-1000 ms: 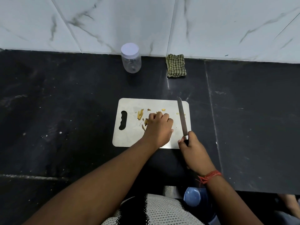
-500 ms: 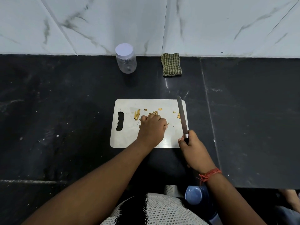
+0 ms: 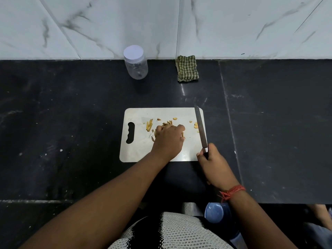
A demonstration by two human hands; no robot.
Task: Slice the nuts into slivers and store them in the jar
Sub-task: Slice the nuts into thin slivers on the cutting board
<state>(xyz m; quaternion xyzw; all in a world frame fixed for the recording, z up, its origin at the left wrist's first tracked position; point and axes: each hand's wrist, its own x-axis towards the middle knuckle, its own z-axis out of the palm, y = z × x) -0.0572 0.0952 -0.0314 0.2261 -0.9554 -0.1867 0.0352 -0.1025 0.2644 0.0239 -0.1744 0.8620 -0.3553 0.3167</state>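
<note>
A white cutting board (image 3: pixel 140 153) lies on the black counter, with yellow nut slivers (image 3: pixel 149 125) scattered across its upper half. My left hand (image 3: pixel 168 139) rests curled over the middle of the slivers, and slivers show between its fingers. My right hand (image 3: pixel 214 162) grips the dark handle of a knife (image 3: pixel 200 127) at the board's right edge, blade lying flat and pointing away from me. A clear plastic jar (image 3: pixel 137 66) with its white lid on stands at the back by the wall.
A folded green checked cloth (image 3: pixel 186 68) lies by the marble wall, right of the jar. The black counter (image 3: pixel 62 132) stretches to both sides of the board. A blue round object (image 3: pixel 216 212) sits below the counter's front edge.
My left hand has shifted slightly over the slivers, drawing them together. The knife and my right hand have stayed in place. The camera has tilted a little.
</note>
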